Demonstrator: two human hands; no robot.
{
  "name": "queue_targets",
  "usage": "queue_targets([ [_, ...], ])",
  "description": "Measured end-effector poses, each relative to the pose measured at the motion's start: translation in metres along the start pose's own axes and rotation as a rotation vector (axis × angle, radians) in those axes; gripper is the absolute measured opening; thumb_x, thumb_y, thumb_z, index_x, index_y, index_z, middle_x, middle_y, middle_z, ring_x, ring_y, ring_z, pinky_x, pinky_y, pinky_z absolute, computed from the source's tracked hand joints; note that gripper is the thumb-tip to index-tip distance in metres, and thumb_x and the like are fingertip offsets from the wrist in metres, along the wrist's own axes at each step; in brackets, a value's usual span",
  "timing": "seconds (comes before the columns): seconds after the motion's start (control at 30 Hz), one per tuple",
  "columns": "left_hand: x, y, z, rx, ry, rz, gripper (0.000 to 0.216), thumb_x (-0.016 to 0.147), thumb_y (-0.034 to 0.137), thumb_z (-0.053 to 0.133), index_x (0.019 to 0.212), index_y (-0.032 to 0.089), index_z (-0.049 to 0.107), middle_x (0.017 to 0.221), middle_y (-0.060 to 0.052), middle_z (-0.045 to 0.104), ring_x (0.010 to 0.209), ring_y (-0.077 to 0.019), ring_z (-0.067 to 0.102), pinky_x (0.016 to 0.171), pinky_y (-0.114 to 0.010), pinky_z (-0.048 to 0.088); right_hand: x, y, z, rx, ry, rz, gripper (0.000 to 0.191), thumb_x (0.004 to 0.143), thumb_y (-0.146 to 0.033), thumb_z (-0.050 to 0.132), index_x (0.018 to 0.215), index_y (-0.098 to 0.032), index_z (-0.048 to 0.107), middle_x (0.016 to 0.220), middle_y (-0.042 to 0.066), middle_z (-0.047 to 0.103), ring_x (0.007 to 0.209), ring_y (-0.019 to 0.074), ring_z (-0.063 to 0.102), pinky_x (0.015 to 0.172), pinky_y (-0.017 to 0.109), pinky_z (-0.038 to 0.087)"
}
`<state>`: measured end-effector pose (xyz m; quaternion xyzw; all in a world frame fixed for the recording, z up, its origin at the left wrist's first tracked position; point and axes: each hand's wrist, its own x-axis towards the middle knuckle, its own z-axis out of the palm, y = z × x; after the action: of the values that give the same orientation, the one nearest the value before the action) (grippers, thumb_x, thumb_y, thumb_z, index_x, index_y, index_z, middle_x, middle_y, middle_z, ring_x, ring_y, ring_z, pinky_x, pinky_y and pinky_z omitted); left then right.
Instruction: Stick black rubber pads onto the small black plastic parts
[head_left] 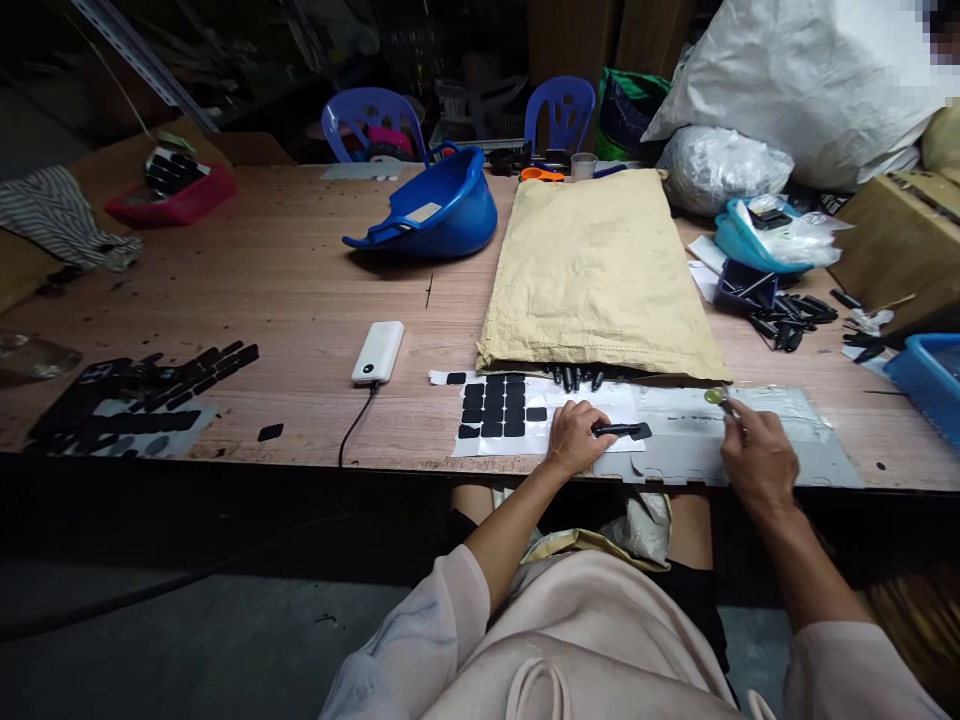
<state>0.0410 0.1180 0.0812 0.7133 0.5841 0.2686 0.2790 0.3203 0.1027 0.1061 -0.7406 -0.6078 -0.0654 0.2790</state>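
Observation:
My left hand (574, 438) rests on a white sheet (551, 392), its fingers closed around a slim black pen-like piece (615, 429). The far end of that piece lies over a black rounded patch (643, 431). Several similar black patches (493, 405) sit in rows on the sheet, left of the hand. My right hand (759, 458), farther right above a grey board (780, 425), grips a small tool with a round yellow-green end (715, 396); its exact kind is unclear. Several black pieces (576, 378) stick out under the front edge of a tan sack (600, 270).
A white power bank (379, 352) with a black cable lies left of the sheet. Behind it stands a blue basin (442, 205). Loose black parts (795, 318), a turquoise bowl (761, 240) and a blue tray (930, 385) are at right. A red tray (172, 200) stands far left.

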Motion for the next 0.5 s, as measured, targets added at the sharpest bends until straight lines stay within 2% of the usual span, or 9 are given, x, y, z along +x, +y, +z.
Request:
queue_targets([
  [0.13,-0.001,-0.001,0.001,0.02,0.004,0.017,0.015,0.081,0.027,0.087,0.094,0.025,0.079,0.098,-0.002,0.074,0.104,-0.0247,0.061,0.096,-0.04,0.045,0.023,0.043,0.011,-0.191,-0.04,0.149,0.036,0.093,-0.029,0.061,0.123,-0.02,0.079,0.098,0.012,0.065,0.082,0.0222,0.052,0.07,0.035,0.037],
  [0.3,0.002,-0.007,0.002,0.031,0.018,0.066,0.016,0.082,0.029,0.086,0.095,0.025,0.079,0.097,-0.003,0.073,0.103,-0.0254,0.062,0.094,-0.04,0.047,0.02,0.046,0.025,-0.221,0.007,0.203,0.039,0.094,-0.029,0.057,0.125,-0.018,0.078,0.104,0.016,0.064,0.091,0.0266,0.053,0.078,0.04,0.039],
  [0.4,-0.01,-0.009,0.0,-0.001,0.068,0.201,0.014,0.089,0.031,0.08,0.099,0.022,0.077,0.097,-0.006,0.073,0.098,-0.0247,0.064,0.09,-0.039,0.05,0.016,0.041,0.026,-0.199,0.021,0.189,0.04,0.094,-0.03,0.055,0.125,-0.017,0.077,0.106,0.017,0.065,0.092,0.0283,0.054,0.078,0.042,0.039],
  [0.5,-0.045,-0.016,0.001,-0.082,0.028,0.437,0.022,0.101,0.038,0.065,0.107,0.019,0.074,0.097,-0.009,0.074,0.091,-0.0225,0.066,0.084,-0.037,0.053,0.016,0.041,0.025,-0.199,0.001,0.196,0.041,0.095,-0.03,0.054,0.125,-0.017,0.077,0.108,0.017,0.065,0.093,0.0287,0.054,0.079,0.042,0.038],
])
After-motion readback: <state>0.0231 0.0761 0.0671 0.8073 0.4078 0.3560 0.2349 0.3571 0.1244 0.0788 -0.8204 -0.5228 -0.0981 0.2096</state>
